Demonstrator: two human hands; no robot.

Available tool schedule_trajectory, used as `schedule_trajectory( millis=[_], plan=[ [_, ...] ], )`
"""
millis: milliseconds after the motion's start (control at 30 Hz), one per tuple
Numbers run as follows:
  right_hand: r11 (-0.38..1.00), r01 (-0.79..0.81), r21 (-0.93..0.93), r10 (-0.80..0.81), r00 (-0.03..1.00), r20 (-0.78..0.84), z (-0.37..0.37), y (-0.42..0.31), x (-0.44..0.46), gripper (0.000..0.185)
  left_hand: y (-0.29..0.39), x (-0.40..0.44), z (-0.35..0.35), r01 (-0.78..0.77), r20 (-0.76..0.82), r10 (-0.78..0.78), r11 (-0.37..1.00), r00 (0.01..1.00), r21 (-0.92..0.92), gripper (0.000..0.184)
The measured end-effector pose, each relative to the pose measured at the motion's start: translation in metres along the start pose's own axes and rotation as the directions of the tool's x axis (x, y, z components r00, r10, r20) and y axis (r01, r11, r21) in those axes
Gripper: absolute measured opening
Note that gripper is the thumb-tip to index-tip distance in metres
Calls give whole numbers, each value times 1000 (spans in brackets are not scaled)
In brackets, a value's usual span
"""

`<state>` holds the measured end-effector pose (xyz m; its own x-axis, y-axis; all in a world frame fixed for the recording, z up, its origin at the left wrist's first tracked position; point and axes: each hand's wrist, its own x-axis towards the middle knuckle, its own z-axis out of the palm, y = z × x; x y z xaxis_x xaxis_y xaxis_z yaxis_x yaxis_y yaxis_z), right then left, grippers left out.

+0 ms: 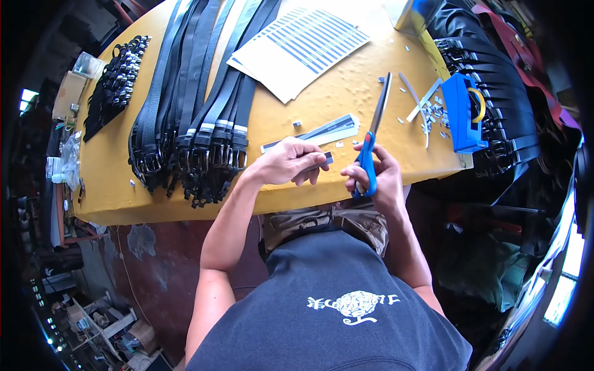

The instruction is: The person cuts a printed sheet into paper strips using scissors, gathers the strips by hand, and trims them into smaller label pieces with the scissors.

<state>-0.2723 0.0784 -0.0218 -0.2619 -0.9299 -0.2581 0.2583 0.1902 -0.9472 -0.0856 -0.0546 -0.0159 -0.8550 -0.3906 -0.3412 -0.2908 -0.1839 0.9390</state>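
My left hand [291, 162] pinches a short printed label strip [328, 159] with a dark band between thumb and fingers, just over the table's near edge. In my right hand [385, 174] is a pair of scissors [366, 166] with blue handles, its blades pointing up and away from me. The blades look closed or nearly so. Several longer label strips [328, 131], white with dark bands, lie just beyond my left hand. A small cut piece [339, 144] rests between the two hands.
Black belts [204, 80] with buckles lie across the yellow table [278, 196] at left, beside buckled straps [117, 80]. Printed sheets [303, 49] sit at the back. At right are paper scraps [433, 114], a blue tape dispenser [459, 114] and more belts [504, 105].
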Motion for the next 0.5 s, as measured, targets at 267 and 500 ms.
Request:
schedule_trajectory(
  millis=[267, 500],
  plan=[
    [996, 2, -84, 2, 999, 51, 2, 6, 25, 43, -3, 15, 7, 49, -41, -41, 980, 998, 195, 26],
    [985, 91, -147, -100, 993, -58, -2, 31, 36, 46, -20, 17, 0, 27, -198, 26, 965, 980, 260, 19]
  ],
)
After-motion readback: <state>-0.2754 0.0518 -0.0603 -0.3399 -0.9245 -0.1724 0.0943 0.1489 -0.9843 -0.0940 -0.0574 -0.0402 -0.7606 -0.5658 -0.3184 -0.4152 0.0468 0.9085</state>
